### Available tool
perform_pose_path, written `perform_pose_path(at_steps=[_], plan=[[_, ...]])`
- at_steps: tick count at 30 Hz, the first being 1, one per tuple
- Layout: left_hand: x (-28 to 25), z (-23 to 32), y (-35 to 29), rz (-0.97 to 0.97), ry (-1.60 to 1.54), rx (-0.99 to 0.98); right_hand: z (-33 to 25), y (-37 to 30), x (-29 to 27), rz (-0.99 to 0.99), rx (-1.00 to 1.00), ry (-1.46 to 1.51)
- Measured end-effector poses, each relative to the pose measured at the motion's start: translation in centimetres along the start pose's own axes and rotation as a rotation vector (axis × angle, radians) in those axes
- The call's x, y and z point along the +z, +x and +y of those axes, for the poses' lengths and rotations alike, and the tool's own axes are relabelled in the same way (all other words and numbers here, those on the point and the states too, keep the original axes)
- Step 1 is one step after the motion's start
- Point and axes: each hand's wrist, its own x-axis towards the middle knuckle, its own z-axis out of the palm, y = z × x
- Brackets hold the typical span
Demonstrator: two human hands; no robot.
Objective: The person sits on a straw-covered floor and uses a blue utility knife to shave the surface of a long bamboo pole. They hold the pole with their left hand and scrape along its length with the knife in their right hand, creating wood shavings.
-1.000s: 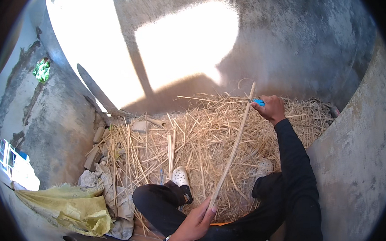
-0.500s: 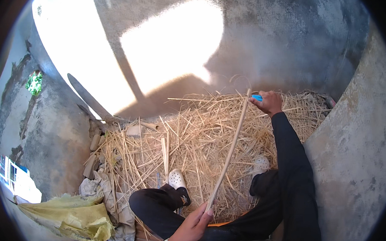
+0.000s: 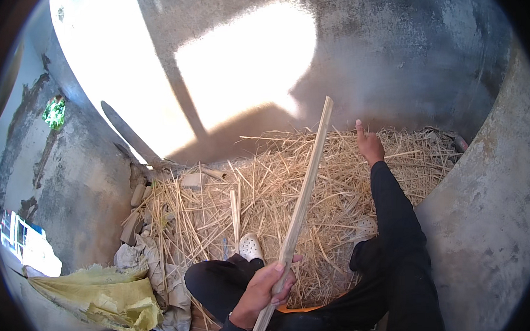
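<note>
A long pale bamboo strip (image 3: 307,190) slants from my lap up toward the wall, its far end free in the air. My left hand (image 3: 265,289) is closed around its lower part. Off to the right of the strip's far end, my right hand (image 3: 370,146) is raised at the end of an outstretched arm, thumb pointing up and the other fingers curled. Whatever those fingers hold is hidden from this side. The right hand and the strip are apart.
Heaped shavings and thin strips (image 3: 277,165) cover the floor around my feet in white clogs (image 3: 250,248). A yellow sack (image 3: 104,294) and crumpled grey cloth (image 3: 179,302) lie at the left. Concrete walls (image 3: 403,56) stand close ahead and right.
The strip has turned over in my left hand, showing a wider face. My right hand has come away from its far end; the blue-handled tool seen in it is now out of sight.
</note>
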Motion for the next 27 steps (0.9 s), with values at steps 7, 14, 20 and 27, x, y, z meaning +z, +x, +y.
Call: perform_pose_path(at_steps=[7, 14, 20, 27], plan=[[-3.3, 0.8, 2.4, 0.004, -0.022, 0.111, -7.1, -10.3, -3.7, -0.202, -0.631, 0.152], [-3.9, 0.3, 3.1, 0.049, -0.066, 0.097, -10.1, -21.0, -4.1, -0.288, -1.144, 0.085], [-3.2, 0.3, 2.7, 0.008, -0.165, 0.068, -10.1, -21.1, -2.9, -0.204, -1.069, 0.054], [-2.6, 0.3, 2.2, 0.049, -0.067, 0.07, -10.0, -23.5, -2.8, -0.198, -1.178, 0.085]])
